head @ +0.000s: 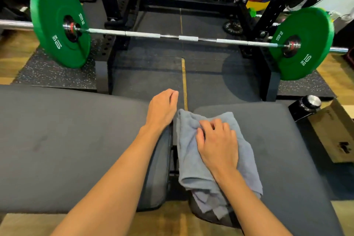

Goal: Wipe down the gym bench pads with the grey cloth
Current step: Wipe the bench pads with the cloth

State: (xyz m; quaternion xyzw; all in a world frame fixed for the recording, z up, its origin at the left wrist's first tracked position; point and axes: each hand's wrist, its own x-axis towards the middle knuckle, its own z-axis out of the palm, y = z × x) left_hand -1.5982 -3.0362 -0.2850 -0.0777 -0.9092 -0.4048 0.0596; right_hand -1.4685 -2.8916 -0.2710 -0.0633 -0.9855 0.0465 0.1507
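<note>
Two dark grey bench pads lie across the bottom of the view, with a gap between them. The long pad (67,140) is on the left, the shorter pad (283,149) on the right. A crumpled grey cloth (191,159) covers the left end of the right pad and hangs over the gap. My right hand (216,143) presses on the cloth, its fingers bunching the fabric. My left hand (162,109) rests on the far right corner of the left pad, fingers curled together over the edge, holding nothing.
A barbell (182,37) with green 10 kg plates (59,23) sits low in a black rack (187,0) just beyond the bench. A black bottle with a metal cap (306,107) and a cardboard box (337,132) lie at the right. Rubber mats cover the floor.
</note>
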